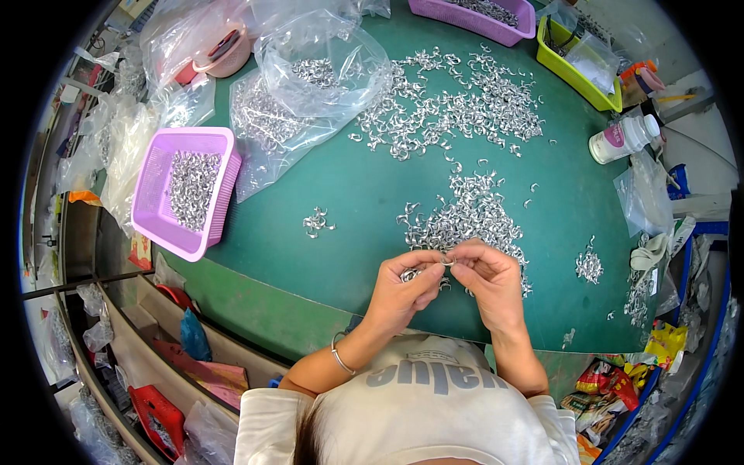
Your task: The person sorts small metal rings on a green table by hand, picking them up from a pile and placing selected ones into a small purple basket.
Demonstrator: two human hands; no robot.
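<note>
Both hands meet over the near side of the green table, fingertips almost touching. My left hand (401, 291) pinches one end of a small curved silver metal piece (449, 262), with more such pieces (410, 274) lying in its curled fingers. The thumb and forefinger of my right hand (491, 282) close on the piece's other end. Just beyond the hands spreads a pile of the same curved metal pieces (469, 211). A larger pile (480, 105) lies farther back. Small clusters sit to the left (316, 222) and right (589, 266).
A pink-purple basket (219, 203) with metal pieces stands at left, beside a clear plastic bag (260, 167) of them. Another purple basket (473, 22) and a green basket (573, 71) stand at the back. A white bottle (625, 139) lies near the green table's (341, 267) right edge.
</note>
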